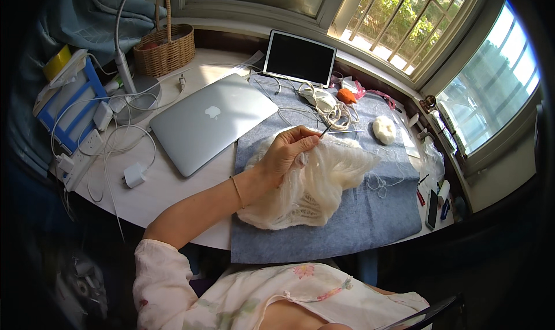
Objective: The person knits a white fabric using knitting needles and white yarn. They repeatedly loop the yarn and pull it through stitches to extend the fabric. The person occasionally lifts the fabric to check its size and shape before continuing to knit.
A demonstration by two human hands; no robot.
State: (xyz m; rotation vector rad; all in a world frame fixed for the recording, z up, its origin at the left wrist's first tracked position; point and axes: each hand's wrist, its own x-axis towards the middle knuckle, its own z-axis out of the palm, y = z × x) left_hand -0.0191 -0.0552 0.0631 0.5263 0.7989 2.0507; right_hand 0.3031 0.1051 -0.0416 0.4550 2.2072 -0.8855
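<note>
My left hand point(289, 153) is closed, thumb against fingers, over the top edge of a white, fluffy knitted piece point(306, 205). A thin dark needle tip point(325, 131) sticks out beyond the thumb. Loosely knit, the piece hangs in folds below the hand and spreads over a blue-grey cloth point(370, 226) on the table. Its upper edge stretches to the right of my fingers. Loose white yarn point(381, 182) trails to the right of it. Farther back sits a ball of white yarn point(384, 130). My right hand does not show.
To the left lies a closed silver laptop point(214, 122). Behind the cloth stands a dark-screened tablet point(300, 57), near bundled cables point(341, 119) and an orange item point(347, 96). A wicker basket point(165, 49), lamp pole point(123, 69) and white charger point(134, 175) are at left; a phone point(432, 209) lies at right.
</note>
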